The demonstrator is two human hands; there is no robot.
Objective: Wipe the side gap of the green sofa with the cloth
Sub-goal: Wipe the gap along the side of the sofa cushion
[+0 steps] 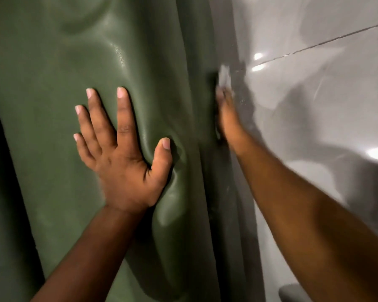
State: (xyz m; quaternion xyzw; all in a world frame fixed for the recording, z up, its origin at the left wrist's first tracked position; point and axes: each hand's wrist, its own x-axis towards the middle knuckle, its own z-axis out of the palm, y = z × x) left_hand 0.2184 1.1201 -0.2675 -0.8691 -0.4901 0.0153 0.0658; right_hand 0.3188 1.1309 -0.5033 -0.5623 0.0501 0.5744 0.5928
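The green sofa [52, 83] fills the left and middle of the head view, its leather dented and glossy. My left hand [120, 158] lies flat on the cushion with fingers spread, pressing it down. My right hand [227, 118] is blurred and pushed edge-on into the side gap at the sofa's right edge. A pale cloth [224, 76] shows just past its fingertips, mostly hidden and blurred; the hand appears to hold it against the sofa's side.
A glossy grey tiled floor [314, 83] with a grout line lies to the right of the sofa. A dark rounded object [290, 293] sits at the bottom right. A dark gap runs down the far left edge.
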